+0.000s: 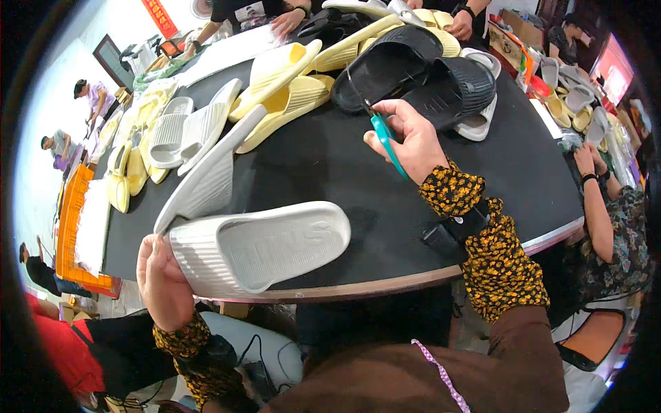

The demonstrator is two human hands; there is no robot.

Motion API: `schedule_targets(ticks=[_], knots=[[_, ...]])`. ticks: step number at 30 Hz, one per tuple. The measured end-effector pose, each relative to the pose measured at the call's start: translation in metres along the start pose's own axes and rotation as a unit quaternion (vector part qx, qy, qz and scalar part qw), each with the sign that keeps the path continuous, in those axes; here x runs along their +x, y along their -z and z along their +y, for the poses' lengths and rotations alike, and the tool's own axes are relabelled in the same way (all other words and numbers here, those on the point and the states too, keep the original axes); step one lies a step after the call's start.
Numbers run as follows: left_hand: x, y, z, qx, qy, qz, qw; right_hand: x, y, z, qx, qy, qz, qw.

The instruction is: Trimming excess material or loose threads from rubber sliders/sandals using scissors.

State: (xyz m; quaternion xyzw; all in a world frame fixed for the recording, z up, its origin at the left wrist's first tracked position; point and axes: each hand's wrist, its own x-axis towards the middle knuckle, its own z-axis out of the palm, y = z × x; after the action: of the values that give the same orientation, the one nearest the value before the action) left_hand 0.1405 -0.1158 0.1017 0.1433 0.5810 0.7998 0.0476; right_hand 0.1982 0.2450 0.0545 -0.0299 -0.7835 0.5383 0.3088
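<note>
At the table's (310, 175) near edge, the left hand (164, 275) pinches a grey slipper (289, 242) between closed fingers, while the half-curled right hand (413, 142) grips a teal-handled tool (381, 132).

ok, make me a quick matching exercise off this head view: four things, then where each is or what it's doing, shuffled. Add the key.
Things
1. Left hand
2. Teal-handled tool
3. Black slippers
4. Orange crate

Places and states
A. lying on the table, beyond the right hand
B. past the table's left edge, out of both hands' grip
C. gripping a light grey slipper
D. held in the right hand

Pairs: 1-C, 2-D, 3-A, 4-B
</note>
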Motion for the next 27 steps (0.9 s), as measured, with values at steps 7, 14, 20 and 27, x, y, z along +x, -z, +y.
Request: schedule_targets(ticks=[7, 14, 20, 27], knots=[[-0.019, 0.05, -0.005, 0.22, 0.059, -0.006, 0.974, -0.004, 0.004, -0.001, -0.024, 0.049, -0.034, 0.998], [-0.008, 0.036, -0.016, 0.399, -0.078, 0.018, 0.913, -0.006, -0.006, -0.027, -0.009, 0.156, -0.098, 0.983], [0.001, 0.029, -0.016, 0.534, -0.205, 0.054, 0.819, -0.008, -0.016, -0.058, 0.009, 0.214, -0.138, 0.967], [0.035, 0.054, -0.045, 0.55, -0.102, 0.074, 0.825, -0.007, -0.001, -0.045, -0.017, 0.192, -0.119, 0.974]])
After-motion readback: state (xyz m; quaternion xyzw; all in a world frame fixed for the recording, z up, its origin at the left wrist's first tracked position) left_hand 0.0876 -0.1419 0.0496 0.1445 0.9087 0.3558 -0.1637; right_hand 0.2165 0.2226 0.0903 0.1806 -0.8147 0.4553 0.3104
